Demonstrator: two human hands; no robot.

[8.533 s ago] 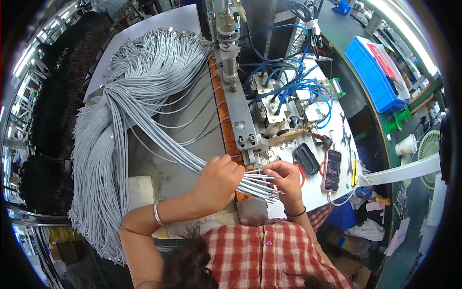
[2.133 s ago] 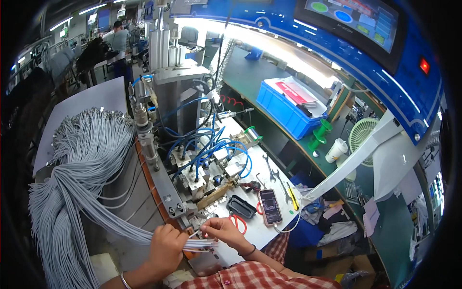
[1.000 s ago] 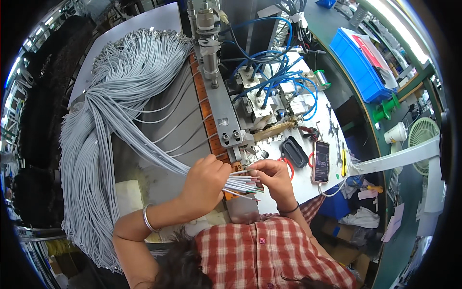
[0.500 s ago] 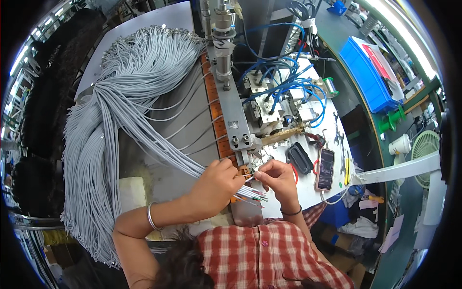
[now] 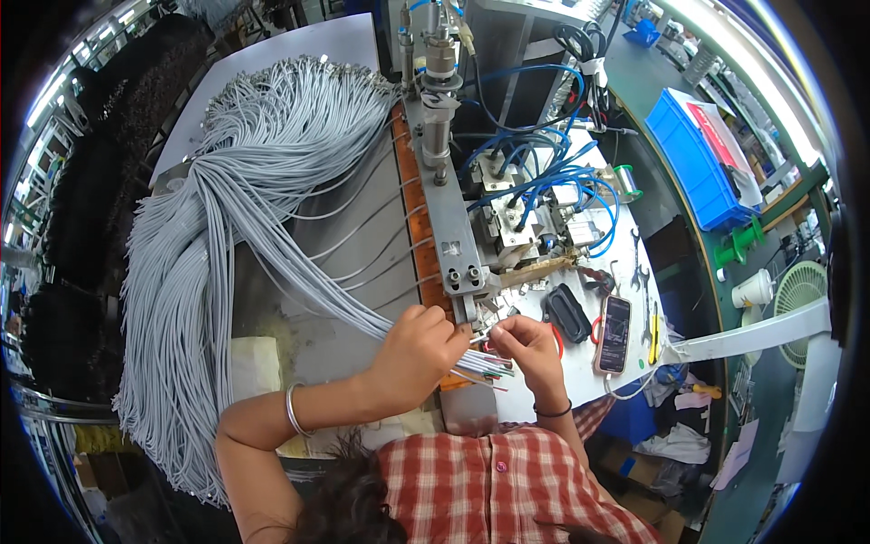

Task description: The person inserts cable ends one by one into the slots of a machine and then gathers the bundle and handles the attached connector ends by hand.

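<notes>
Left hand (image 5: 421, 355): I had its fingers curled around a bundle of grey cables (image 5: 331, 290), smooth, round and faintly glossy.
Right hand (image 5: 533, 358): my thumb and forefinger bent toward each other, near the left hand yet apart from it; whether they met, or pinched a strand, I could not tell (the tips were too small to make out).
Cable ends (image 5: 485, 365): they poked out past my left fist toward the right hand, thin and pale, some showing reddish or green tips.
Cable heap (image 5: 177, 308): off to my left, rope-like strands hung in a thick fringe, while the far part spread into a rounded, shiny-tipped fan.
Orange strip (image 5: 429, 263): long and straight-edged, it lay alongside a flat grey metal bar (image 5: 444, 218); several single cables curved across to it.
Blue tubes (image 5: 544, 174): slick, springy-looking loops tangled over blocky silver fixtures (image 5: 507, 227).
White table (image 5: 584, 374): its smooth top carried a flat phone (image 5: 614, 335), a hollow black oblong tray (image 5: 568, 314) and steel wrenches (image 5: 643, 276).
Wrists: a polished silver bangle (image 5: 293, 410) circled my left, a thin dark band (image 5: 555, 412) my right.
</notes>
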